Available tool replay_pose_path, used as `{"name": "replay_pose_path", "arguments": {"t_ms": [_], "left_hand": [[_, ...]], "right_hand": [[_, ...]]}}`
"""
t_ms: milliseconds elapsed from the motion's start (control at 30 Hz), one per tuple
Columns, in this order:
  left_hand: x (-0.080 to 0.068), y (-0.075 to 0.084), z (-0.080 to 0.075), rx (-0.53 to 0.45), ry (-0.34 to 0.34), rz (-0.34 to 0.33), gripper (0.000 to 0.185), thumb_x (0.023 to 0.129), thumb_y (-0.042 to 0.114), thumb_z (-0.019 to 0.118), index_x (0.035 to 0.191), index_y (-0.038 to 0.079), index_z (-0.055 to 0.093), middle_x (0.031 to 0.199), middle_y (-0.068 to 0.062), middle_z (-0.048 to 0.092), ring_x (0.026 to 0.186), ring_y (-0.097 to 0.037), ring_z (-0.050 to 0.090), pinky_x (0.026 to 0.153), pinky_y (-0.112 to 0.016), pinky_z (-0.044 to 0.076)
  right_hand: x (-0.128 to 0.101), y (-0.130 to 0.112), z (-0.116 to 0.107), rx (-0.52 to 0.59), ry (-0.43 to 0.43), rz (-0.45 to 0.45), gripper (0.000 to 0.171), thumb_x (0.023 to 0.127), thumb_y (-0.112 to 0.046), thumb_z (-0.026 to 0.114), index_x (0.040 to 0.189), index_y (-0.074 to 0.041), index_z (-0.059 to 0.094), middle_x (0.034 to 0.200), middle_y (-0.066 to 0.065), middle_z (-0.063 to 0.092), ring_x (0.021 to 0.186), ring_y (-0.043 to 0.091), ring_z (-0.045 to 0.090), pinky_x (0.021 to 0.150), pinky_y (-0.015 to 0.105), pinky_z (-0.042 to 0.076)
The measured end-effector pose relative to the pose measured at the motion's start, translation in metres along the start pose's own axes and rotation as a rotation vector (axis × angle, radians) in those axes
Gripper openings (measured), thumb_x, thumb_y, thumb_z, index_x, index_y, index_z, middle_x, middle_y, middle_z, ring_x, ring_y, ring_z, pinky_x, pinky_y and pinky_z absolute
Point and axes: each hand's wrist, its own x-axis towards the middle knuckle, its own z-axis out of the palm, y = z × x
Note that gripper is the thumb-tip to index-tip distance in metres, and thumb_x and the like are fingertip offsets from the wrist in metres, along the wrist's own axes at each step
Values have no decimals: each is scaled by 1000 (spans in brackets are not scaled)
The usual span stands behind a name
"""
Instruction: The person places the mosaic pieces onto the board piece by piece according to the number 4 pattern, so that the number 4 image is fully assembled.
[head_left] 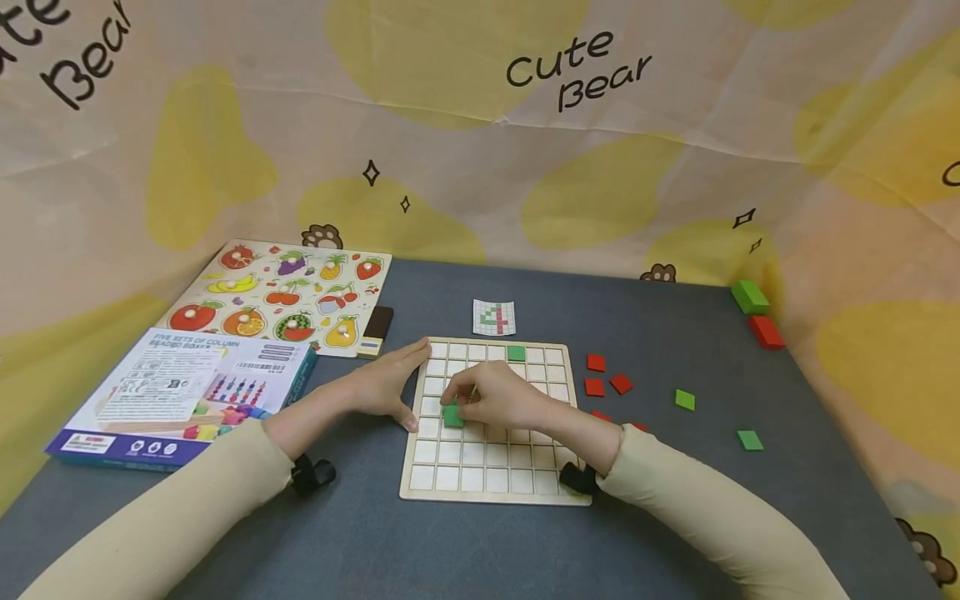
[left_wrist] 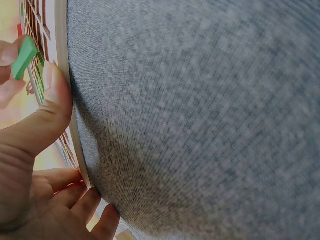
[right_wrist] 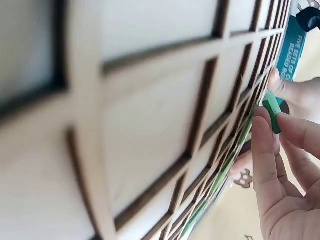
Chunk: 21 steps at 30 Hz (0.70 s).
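Observation:
A wooden grid board (head_left: 495, 497) with white cells lies on the table. My right hand (head_left: 498, 396) pinches a green square tile (head_left: 452, 416) between thumb and fingers over the board's left part. In the right wrist view that green tile (right_wrist: 272, 111) stands tilted in the fingertips, close to the grid. My left hand (head_left: 382, 387) rests along the board's left edge, thumb (left_wrist: 59, 95) on the rim and fingers near the far corner. One green tile (head_left: 517, 353) sits in the top row; more green shows in the cells beyond my right hand.
A small pattern card (head_left: 494, 317) lies behind the board. Loose red tiles (head_left: 595, 387) and green tiles (head_left: 685, 400) lie to the right. A boxed toy (head_left: 180, 396), a fruit puzzle (head_left: 277, 296) and a dark eraser-like block (head_left: 377, 332) are at left. Two blocks (head_left: 766, 332) stand far right.

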Motion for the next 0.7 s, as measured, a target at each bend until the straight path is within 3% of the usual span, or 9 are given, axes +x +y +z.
{"name": "replay_pose_path", "arguments": {"t_ms": [467,700], "left_hand": [[-2,-1,1,-12,17,9,119,67,31,90,154,-7,19,165,-27,10,152,-45,18,120,-58,26],[-1,-1,1,-9,17,11,118,68,31,90,154,-8,19,165,-27,10,152,-44,18,121,-57,26]], "right_hand": [[-2,-6,9,-71,-17,27,9,81,-3,74,84,-11,74,78,1,74,70,2,61,66,16,50],[-3,-6,9,-191,-11,3,10,80,-9,79,89,-13,78,82,-4,75,74,2,62,67,17,50]]}}
